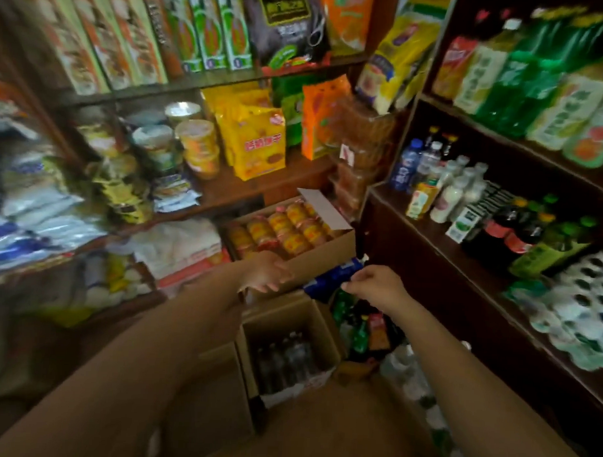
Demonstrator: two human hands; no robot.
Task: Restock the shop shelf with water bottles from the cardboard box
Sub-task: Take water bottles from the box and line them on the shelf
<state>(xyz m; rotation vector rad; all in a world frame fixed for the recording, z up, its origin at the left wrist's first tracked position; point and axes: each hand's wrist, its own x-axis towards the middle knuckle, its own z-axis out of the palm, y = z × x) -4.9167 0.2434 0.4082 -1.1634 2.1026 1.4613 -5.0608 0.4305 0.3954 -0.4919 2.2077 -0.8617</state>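
Forearms nearest. Box below holds bottles. 2 empty hands above box: left hand spread, right hand loosely curled. Risk: dim, cramped box, fumbled grip.

A small shop: dark wooden shelves crammed with packaged snacks and drinks

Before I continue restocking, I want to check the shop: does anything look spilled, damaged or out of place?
Nothing looks spilled or broken. The cardboard box on the floor stands open with water bottles upright inside. One oddity: the box of orange jars sits tilted on the goods beneath it. Both hands, left and right, are empty.
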